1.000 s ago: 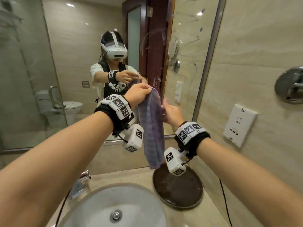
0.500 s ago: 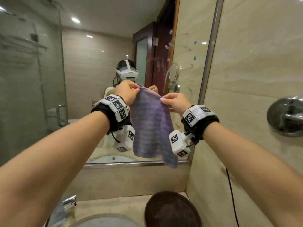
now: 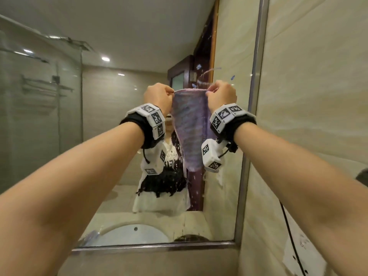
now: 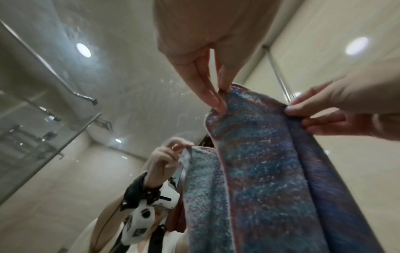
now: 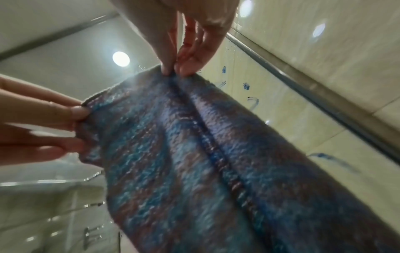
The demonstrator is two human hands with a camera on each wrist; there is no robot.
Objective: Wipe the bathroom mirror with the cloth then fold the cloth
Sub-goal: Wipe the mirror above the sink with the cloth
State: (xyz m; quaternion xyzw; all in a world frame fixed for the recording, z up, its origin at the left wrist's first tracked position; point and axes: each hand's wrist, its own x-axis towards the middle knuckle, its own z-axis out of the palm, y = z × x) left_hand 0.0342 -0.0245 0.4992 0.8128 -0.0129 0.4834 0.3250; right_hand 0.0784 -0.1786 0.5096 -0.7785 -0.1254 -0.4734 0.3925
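Note:
A purple-blue cloth (image 3: 190, 124) hangs in front of the bathroom mirror (image 3: 123, 136), held up by its top edge. My left hand (image 3: 159, 96) pinches the top left corner (image 4: 220, 95) and my right hand (image 3: 221, 94) pinches the top right corner (image 5: 173, 71). In the wrist views the cloth (image 4: 259, 162) (image 5: 194, 154) droops down from the pinching fingertips with a lengthwise crease. Blue smears (image 3: 211, 71) and spots (image 5: 245, 85) mark the glass near the mirror's right frame (image 3: 256, 76), just above my hands.
A beige tiled wall (image 3: 318, 96) stands right of the mirror, with a black cable (image 3: 288, 232) running down it. The reflection shows a white sink (image 3: 135, 234), a glass shower screen (image 3: 39, 106) and a person.
Both hands have risen higher along the mirror with the cloth stretched between them. My view has tilted up, so the sink and the dark tray have dropped out of sight.

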